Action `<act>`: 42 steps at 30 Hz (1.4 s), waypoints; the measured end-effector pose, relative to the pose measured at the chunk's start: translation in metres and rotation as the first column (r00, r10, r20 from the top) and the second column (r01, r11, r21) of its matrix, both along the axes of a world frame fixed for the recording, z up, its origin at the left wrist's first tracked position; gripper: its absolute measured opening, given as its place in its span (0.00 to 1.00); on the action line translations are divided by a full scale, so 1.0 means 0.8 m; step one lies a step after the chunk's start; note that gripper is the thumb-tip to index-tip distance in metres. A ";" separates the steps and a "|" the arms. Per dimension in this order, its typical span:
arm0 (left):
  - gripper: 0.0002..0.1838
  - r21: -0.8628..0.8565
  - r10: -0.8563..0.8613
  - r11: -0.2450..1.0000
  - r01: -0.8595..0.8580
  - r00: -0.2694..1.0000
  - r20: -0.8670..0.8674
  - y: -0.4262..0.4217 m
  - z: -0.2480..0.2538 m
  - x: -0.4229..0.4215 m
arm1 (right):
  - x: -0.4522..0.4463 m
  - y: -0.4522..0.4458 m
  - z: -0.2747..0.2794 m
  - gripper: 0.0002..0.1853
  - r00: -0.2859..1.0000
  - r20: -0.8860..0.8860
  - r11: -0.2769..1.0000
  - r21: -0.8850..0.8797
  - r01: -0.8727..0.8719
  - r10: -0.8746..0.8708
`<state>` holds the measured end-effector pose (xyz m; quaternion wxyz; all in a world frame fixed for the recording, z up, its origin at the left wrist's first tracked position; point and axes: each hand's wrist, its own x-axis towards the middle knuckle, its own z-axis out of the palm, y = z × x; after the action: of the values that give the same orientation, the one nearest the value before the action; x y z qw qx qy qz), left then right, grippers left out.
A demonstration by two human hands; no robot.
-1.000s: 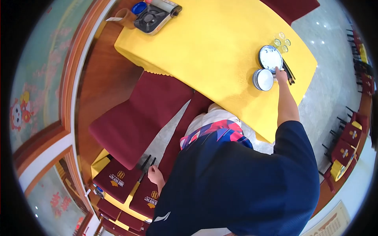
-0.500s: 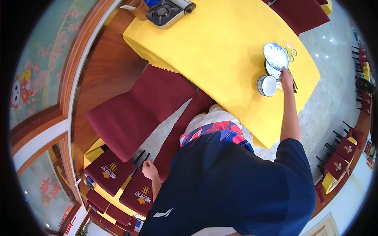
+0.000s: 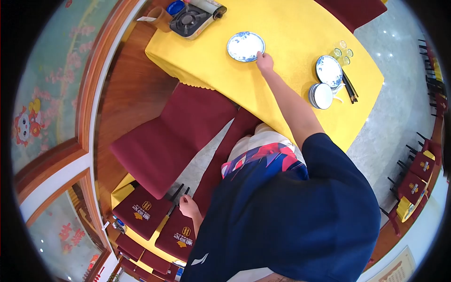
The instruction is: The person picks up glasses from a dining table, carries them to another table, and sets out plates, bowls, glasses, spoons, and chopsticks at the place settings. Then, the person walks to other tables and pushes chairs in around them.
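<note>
Right hand [image 3: 265, 63] nearer: fingers pinch near-right rim of round white blue-patterned plate [image 3: 245, 46]. Plate extends forward-left from fingers, over yellow-clothed worktop [image 3: 291, 40], between black portable gas stove [image 3: 190, 21] and white round bowl stack [image 3: 322, 96]; no long axis. Left hand [image 3: 189, 207] well apart, curled; cannot tell whether empty.

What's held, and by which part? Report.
The right hand holds a round white plate with blue patterns by its rim; nothing shows in the left hand.
</note>
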<state>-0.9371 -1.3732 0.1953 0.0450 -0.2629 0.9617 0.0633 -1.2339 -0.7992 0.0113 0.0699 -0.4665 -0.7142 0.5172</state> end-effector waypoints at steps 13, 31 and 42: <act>0.16 0.050 -0.061 0.997 0.060 0.998 0.008 -0.026 -0.026 0.008 | 0.035 -0.010 0.016 0.28 0.964 0.145 0.958 0.151 -0.242 0.221; 0.14 -0.139 0.102 0.985 -0.102 0.995 -0.006 -0.046 -0.056 0.015 | 0.342 0.292 0.082 0.34 0.702 0.688 0.978 0.199 0.062 -0.184; 0.12 -0.095 -0.040 0.995 0.028 0.991 -0.130 -0.085 -0.086 0.022 | 0.364 0.326 0.011 0.32 0.884 0.443 0.988 0.106 0.116 -0.151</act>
<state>-0.9193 -1.4412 0.1264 -0.0296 -0.2435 0.9688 0.0349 -0.9427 -0.5380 0.0200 -0.0438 -0.6183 -0.6965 0.3615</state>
